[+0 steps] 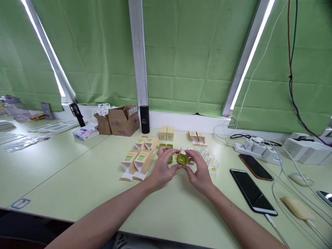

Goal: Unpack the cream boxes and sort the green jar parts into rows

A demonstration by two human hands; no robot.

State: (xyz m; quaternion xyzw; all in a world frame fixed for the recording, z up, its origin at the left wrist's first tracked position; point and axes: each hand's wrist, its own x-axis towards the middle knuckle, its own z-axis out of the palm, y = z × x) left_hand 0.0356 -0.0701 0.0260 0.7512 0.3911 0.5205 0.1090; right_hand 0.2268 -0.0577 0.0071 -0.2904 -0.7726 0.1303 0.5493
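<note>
Head view: left hand [163, 168] and right hand [198, 170] together pinch a green case [182, 159], cartons [137, 160] at nine o'clock on the desk [77, 166], mid-handling by my judgement.

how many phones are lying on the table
2 in plain view, both screen up, right of the hands: a black phone with a cable plugged in, and a brown-edged phone behind it. A shiny thing at the far right edge may be a third.

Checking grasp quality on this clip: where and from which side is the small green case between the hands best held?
Hold the green case by its left and right outer edges, one hand per side, as the left hand and right hand do. Its open face points up, so side grips keep it clear.
</note>
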